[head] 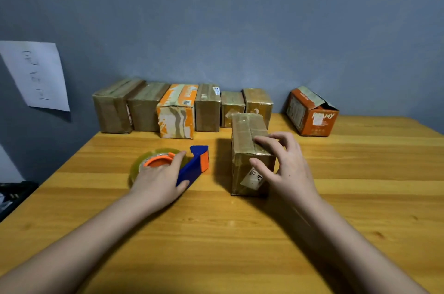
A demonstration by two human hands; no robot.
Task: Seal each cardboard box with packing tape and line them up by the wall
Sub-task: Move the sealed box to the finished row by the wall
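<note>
Cardboard box (249, 149), brown and wrapped in glossy tape, stands on the wooden table (216, 233) just right of centre, with its long side running away from the person. On it rests the right hand (286, 163): curled fingers lie on the top near the front edge, while the thumb presses the front face just above a white label (252, 179) whose print is too small to read. To the left of this box, a short gap apart, lies the tape dispenser (182, 163), blue with orange parts and a roll of clear tape. It is under the left hand (159, 179), which has fingers over the orange hub of the roll and the thumb against the blue handle. Against the grey wall (240, 17) stands a row of six boxes (177, 108) packed side by side, five brown and one orange and white; their small labels cannot be read. Well to the right of the row, apart from it, an orange box (311, 113) lies with its flaps loose, and the letters "MY" show in white on its front. A white sheet of paper (36, 74) hangs on the wall at left, with faint handwriting that cannot be made out.
</note>
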